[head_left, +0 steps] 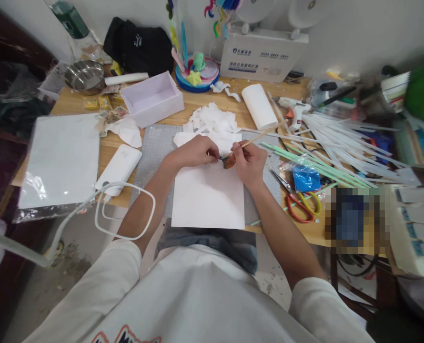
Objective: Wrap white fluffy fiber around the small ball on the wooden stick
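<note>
My right hand (249,162) is closed around a thin wooden stick (264,135), which slants up to the right. Between my hands is a small orange and dark patterned piece (228,162); its kind is too small to tell. My left hand (202,151) is pinched at the left end of that piece, and what its fingertips hold is hidden. Both hands are over the upper part of a white sheet of paper (208,197), which lies on a grey cutting mat (158,143). Just beyond my hands is a heap of torn white paper (212,118).
A lilac box (153,100), a paper roll (259,106) and a hot glue gun (296,112) stand toward the back. Scissors (301,209) and many white sticks (344,138) lie right. Left are a power bank (119,169) with a white cable and a plastic-wrapped paper pack (62,162).
</note>
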`<state>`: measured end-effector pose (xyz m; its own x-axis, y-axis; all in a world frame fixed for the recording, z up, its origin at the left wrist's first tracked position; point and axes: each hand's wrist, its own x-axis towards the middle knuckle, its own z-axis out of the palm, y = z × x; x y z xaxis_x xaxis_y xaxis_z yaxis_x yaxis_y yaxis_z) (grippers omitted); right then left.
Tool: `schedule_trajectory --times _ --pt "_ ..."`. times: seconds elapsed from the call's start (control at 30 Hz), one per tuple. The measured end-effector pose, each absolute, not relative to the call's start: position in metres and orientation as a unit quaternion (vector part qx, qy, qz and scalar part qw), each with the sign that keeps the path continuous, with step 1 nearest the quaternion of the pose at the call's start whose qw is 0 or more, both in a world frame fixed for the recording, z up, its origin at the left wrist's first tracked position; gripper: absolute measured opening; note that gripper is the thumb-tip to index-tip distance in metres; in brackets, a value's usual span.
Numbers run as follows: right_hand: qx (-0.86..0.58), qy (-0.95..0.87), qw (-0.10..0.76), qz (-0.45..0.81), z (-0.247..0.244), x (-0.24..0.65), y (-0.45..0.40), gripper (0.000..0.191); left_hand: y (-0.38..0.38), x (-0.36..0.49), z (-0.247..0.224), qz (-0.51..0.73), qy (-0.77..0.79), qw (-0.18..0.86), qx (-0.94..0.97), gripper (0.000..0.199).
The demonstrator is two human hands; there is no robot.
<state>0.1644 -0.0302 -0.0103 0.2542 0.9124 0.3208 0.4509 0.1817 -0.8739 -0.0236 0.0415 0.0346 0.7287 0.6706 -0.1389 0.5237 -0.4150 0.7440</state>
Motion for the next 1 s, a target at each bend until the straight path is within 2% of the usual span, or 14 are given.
schedule_trajectory --times 0.2,0.47,0.7,1.0 --pt "-0.616 -0.564 0.512 0.2 -0.008 0.164 -0.03 0.044 0.038 -0.018 0.029 0.137 0.392 0.393 0.82 0.02" --pt "-0.604 -0.558 0.55 0.147 -0.003 0.166 -0.034 0.043 0.034 -0.007 0.023 0.159 0.417 0.374 0.813 0.013" --pt "-0.59 -0.649 0.469 0.106 0.006 0.158 -0.04 0.042 0.033 -0.007 0.024 0.168 0.421 0.367 0.812 0.01" --pt "-0.587 -0.668 0.445 0.104 0.002 0.158 -0.038 0.04 0.034 -0.006 0.021 0.167 0.42 0.362 0.815 0.008"
